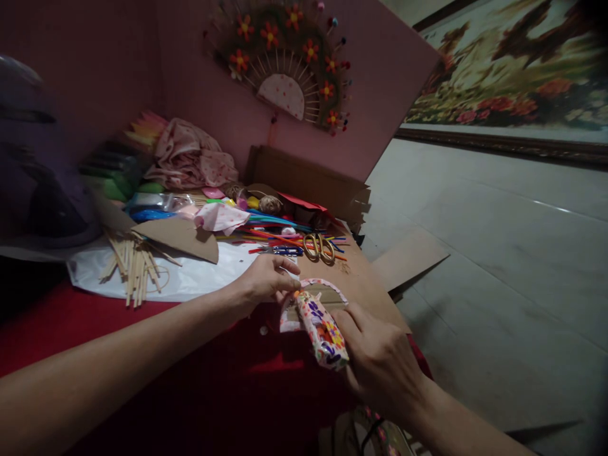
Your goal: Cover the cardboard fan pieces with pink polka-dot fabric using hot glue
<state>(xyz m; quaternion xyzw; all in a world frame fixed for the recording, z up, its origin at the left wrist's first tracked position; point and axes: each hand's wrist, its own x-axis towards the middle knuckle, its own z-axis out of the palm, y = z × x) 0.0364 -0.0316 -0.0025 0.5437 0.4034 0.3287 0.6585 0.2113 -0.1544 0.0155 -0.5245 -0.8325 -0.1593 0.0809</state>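
My right hand (380, 354) is wrapped round a glue gun (325, 335) with a flowered covering. Its orange tip points up and left, over a half-round cardboard piece (327, 292) edged with pink-and-white spotted cloth. At that piece's upper left edge is my left hand (272, 278), thumb and forefinger pinched close by the glue gun's tip, the other fingers curled loosely above. The glue gun and my hands hide part of the cardboard piece.
Gold-handled scissors (319, 247), coloured pipe cleaners (280, 221) and a half-round cardboard sheet (183, 237) lie beyond my hands. Wooden sticks (135, 269) rest on white plastic at left. Spotted cloth (190, 155) is heaped behind; a decorated fan (285, 76) hangs on the pink board.
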